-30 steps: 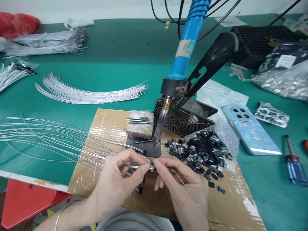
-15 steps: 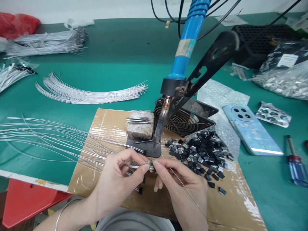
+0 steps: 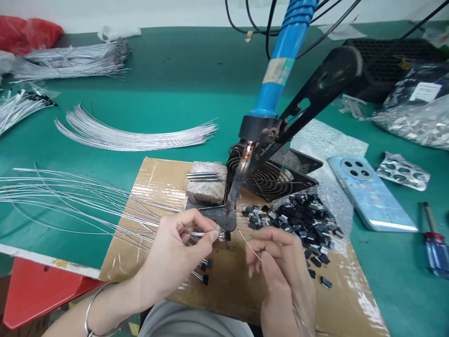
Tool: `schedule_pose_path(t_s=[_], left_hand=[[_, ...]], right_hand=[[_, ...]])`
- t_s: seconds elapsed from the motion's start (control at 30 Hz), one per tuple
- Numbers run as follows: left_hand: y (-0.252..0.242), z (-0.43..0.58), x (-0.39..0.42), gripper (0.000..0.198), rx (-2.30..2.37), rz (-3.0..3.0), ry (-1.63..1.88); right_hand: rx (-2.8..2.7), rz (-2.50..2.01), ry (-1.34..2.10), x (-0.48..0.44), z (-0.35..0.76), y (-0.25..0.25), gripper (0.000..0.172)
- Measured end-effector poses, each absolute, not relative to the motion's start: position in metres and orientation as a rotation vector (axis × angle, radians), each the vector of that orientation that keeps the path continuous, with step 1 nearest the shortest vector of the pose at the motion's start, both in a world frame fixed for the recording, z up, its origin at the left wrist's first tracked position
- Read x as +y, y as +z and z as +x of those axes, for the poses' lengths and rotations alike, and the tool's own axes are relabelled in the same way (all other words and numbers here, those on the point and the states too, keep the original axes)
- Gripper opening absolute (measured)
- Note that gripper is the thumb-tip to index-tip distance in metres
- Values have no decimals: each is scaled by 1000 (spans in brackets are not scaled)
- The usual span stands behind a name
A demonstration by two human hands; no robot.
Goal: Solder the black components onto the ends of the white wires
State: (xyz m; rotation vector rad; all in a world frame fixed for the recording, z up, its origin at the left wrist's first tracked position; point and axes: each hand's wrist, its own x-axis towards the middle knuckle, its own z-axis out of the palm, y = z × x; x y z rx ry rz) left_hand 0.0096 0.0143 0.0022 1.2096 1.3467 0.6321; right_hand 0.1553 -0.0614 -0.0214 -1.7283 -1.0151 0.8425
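Note:
Between thumb and fingers, my left hand (image 3: 185,252) pinches white wires just behind a small black connector (image 3: 227,235). My right hand (image 3: 280,271) holds a thin solder wire (image 3: 249,246), whose free end points up toward the soldering iron. The blue-handled iron (image 3: 245,161) hangs on a black bracket, its tip above a dark metal plate (image 3: 219,216). Wires with black connectors (image 3: 204,279) lie under and beside my left hand. Loose black connectors (image 3: 305,220) are piled to the right of my right hand, on the cardboard (image 3: 140,187).
A black fan (image 3: 270,180) stands behind the iron. Near it sits a wrapped block (image 3: 206,187) with metal rods on top. A wire bundle (image 3: 136,140) lies back left. A phone (image 3: 372,194), a blister pack (image 3: 403,171) and a screwdriver (image 3: 435,248) are at the right.
My right hand has moved right and down, away from my left hand, with the solder wire still held. The black connector at my left fingertips now shows. The view has shifted slightly.

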Motion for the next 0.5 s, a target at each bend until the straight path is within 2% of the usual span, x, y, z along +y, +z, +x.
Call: schedule_pose_path(t_s=[0.13, 0.33, 0.5], left_hand=[[1, 10, 17, 12, 1364, 1240, 607], [1, 11, 21, 10, 1334, 1245, 638], [2, 13, 25, 9, 1315, 1240, 677]], right_hand=[[-1149, -1686, 835, -58, 163, -22, 39], [-1093, -1526, 811, -50, 157, -20, 25], [-984, -1573, 843, -49, 149, -15, 24]])
